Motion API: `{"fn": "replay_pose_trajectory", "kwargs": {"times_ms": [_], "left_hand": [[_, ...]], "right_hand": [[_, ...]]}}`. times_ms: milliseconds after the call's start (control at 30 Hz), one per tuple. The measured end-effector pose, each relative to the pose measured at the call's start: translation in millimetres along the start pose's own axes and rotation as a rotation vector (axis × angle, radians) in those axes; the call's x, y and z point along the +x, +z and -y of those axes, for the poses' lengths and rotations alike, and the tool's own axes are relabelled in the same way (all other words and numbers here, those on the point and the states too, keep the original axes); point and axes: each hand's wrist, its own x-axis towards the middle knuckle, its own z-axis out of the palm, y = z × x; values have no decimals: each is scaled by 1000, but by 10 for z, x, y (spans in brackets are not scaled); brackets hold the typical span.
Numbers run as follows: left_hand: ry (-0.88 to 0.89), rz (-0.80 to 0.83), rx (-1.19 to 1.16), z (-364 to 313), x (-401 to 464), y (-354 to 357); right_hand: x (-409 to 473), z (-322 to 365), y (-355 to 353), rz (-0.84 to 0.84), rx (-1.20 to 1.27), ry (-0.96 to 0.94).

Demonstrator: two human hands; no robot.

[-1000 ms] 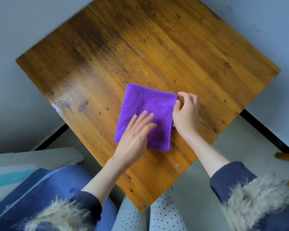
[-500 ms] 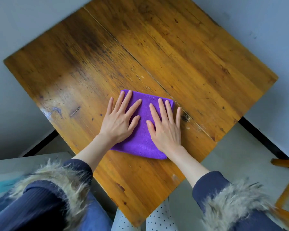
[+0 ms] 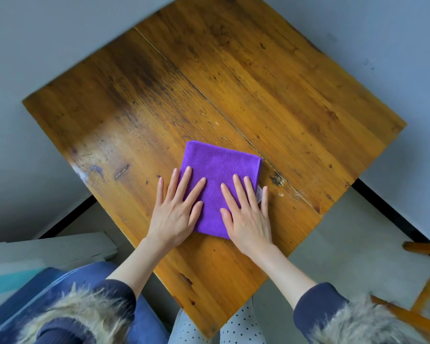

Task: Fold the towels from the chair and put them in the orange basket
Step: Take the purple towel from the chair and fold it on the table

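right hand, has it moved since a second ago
Yes. The right hand left the purple towel's right edge by the table's plank seam and now lies flat on the towel, nearer the person.

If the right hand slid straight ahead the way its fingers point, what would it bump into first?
Nothing solid, it seems. The right hand lies flat on the purple towel; straight ahead is more towel, then bare wooden table up to its far edge, as far as this view shows.
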Motion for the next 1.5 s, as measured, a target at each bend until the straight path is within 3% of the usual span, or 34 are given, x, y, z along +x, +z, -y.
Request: {"fn": "replay_pose_trajectory", "kwargs": {"times_ms": [167, 300, 367, 433, 633, 867, 1067, 1233, 1500], "left_hand": [[-40, -42, -291, -28, 29, -155], [-242, -147, -600, -52, 95, -307], [-397, -142, -724, -53, 155, -355], [-492, -136, -795, -52, 221, -384], [-652, 38, -825, -6, 290, -420], [-704, 224, -863, 86, 171, -417], [-752, 242, -1102, 125, -96, -450], [-776, 212, -1246, 125, -288, -601], [-865, 9, -1374, 268, -882, -1186]], "right_hand": [[22, -8, -205, -97, 207, 31], [56, -47, -410, -283, 520, 349], [107, -70, -500, -159, 651, 601], [144, -87, -532, -4, 702, 734], [245, -30, -513, 78, 797, 823], [282, -75, -409, 207, 977, 983], [206, 15, -442, 292, 1048, 929], [143, 106, -589, 324, 1067, 777], [173, 468, -1157, 422, 1198, 551]]}}
